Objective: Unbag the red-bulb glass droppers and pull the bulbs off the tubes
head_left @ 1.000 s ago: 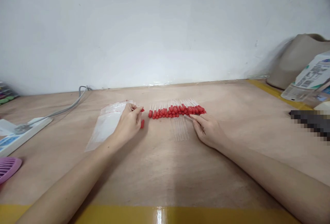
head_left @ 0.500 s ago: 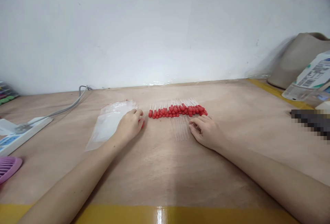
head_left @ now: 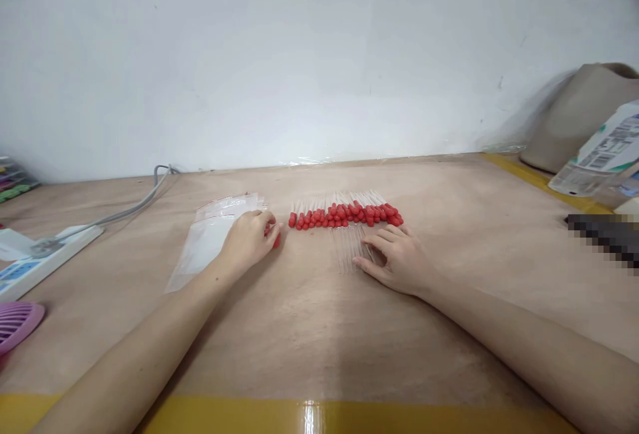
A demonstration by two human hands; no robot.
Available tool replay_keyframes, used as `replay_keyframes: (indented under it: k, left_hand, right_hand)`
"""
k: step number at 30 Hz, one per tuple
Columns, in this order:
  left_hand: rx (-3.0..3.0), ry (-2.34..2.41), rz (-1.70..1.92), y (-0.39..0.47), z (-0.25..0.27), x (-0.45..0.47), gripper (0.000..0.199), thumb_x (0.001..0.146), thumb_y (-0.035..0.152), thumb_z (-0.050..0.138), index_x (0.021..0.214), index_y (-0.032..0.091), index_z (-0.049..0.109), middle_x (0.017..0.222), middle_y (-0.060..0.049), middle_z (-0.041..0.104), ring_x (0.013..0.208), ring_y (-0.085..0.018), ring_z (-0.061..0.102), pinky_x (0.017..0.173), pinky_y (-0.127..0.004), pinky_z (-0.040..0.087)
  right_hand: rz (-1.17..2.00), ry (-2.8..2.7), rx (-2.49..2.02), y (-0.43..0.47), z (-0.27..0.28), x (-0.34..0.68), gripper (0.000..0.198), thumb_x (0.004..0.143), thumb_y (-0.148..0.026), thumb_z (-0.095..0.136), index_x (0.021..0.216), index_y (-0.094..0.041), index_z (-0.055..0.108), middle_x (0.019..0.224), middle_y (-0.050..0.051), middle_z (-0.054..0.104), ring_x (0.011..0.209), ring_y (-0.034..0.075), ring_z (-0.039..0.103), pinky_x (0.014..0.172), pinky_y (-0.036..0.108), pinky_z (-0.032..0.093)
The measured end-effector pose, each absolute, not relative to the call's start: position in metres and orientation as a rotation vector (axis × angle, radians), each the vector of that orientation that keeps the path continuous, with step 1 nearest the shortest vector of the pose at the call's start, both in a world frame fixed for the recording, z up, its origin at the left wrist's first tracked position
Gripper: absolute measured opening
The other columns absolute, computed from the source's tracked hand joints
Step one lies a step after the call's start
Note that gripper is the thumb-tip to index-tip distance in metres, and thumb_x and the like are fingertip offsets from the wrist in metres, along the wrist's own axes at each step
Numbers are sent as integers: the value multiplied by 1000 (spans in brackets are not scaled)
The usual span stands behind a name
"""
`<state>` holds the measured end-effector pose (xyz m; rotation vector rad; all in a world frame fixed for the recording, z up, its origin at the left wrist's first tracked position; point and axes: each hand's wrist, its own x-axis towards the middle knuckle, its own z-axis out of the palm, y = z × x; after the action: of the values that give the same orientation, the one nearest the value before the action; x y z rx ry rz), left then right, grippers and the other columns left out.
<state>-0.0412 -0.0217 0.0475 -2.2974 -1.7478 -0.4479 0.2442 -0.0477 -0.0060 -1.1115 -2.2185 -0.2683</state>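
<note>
My left hand (head_left: 247,237) is curled over some red rubber bulbs (head_left: 276,241), with thumb and fingers closed about them; the palm hides most of these. Beside the clear thin tubes (head_left: 348,251), my right hand (head_left: 394,254) has its thumb and fingers apart, its fingertips at the tubes' right edge. Behind these tubes lies a long row of glass droppers with red rubber bulbs (head_left: 344,214), their pale narrow ends (head_left: 367,198) pointing to the wall.
Clear zip bags (head_left: 200,247) lie left of my left hand. Further left are a power strip (head_left: 54,254) with a grey cable (head_left: 134,206) and a pink slotted item (head_left: 20,324). At right stand a beige container (head_left: 574,118), a labelled clear package (head_left: 594,154) and a blurred dark object (head_left: 604,237).
My right hand's thumb and fingers have spread apart, and the thumb has shifted left over the tubes. My left fingers have curled in slightly at the red bulbs.
</note>
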Motion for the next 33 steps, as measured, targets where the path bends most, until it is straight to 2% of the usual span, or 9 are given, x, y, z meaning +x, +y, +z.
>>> replay_keyframes:
  k: [7, 11, 17, 20, 27, 33]
  left_hand:
    - [-2180, -1712, -559, -21, 48, -42, 22, 80, 31, 43, 74, 19, 61, 78, -6, 61, 81, -24, 53, 71, -34, 41]
    - [-2196, -1755, -540, -22, 49, -35, 23, 78, 35, 46, 70, 19, 61, 77, -6, 60, 81, -24, 52, 72, -35, 41]
    - [-2251, -1845, -462, -7, 50, -18, 36, 78, 50, 43, 74, 19, 61, 86, -9, 61, 90, -27, 52, 81, -43, 37]
    - [-2258, -1906, -384, 2, 51, -11, 40, 78, 52, 41, 70, 18, 61, 85, -10, 60, 93, -29, 52, 82, -44, 36]
    - [-2296, -2023, -442, 10, 49, -9, 30, 75, 46, 48, 67, 19, 59, 76, -7, 65, 85, -28, 58, 85, -44, 34]
    - [-2277, -2161, -603, 13, 44, -9, 20, 72, 41, 52, 74, 21, 55, 75, -2, 66, 78, -22, 60, 84, -43, 34]
  right_hand:
    - [-270, -2226, -1107, -47, -8, 244, 31, 78, -47, 52, 86, -19, 61, 83, 6, 63, 80, 19, 53, 74, 33, 35]
    - [-264, -2209, -1091, -47, -8, 245, 32, 79, -47, 52, 87, -19, 61, 86, 6, 63, 81, 19, 54, 75, 33, 36]
    - [-226, -2185, -1125, -46, -7, 247, 29, 79, -45, 52, 87, -19, 62, 86, 6, 63, 83, 19, 55, 75, 33, 37]
    - [-224, -2165, -1133, -46, -7, 247, 27, 80, -45, 52, 84, -19, 62, 84, 5, 63, 81, 19, 55, 73, 32, 36]
    - [-197, -2139, -1154, -44, -8, 248, 25, 80, -43, 52, 79, -20, 62, 81, 5, 61, 78, 18, 55, 73, 32, 36]
    - [-178, -2114, -1157, -45, -9, 247, 26, 81, -42, 51, 79, -20, 63, 83, 5, 61, 79, 18, 54, 74, 33, 36]
